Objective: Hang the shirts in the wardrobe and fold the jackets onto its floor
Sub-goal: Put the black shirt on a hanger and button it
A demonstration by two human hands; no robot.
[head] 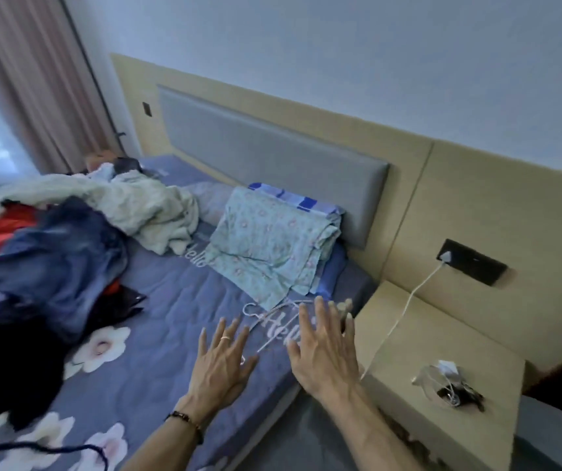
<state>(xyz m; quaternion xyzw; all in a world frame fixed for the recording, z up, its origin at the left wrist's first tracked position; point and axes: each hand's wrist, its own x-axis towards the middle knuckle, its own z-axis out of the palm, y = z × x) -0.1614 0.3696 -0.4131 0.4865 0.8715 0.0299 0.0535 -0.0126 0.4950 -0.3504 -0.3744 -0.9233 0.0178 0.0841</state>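
Left hand (220,363) and right hand (327,355) (fingers spread) above hangers (272,321).

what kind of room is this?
A bedroom, most likely. A bed with a flowered blue sheet stands against a padded headboard, a nightstand sits beside it, and a pile of clothes lies on the bed. A curtain hangs at the far left.
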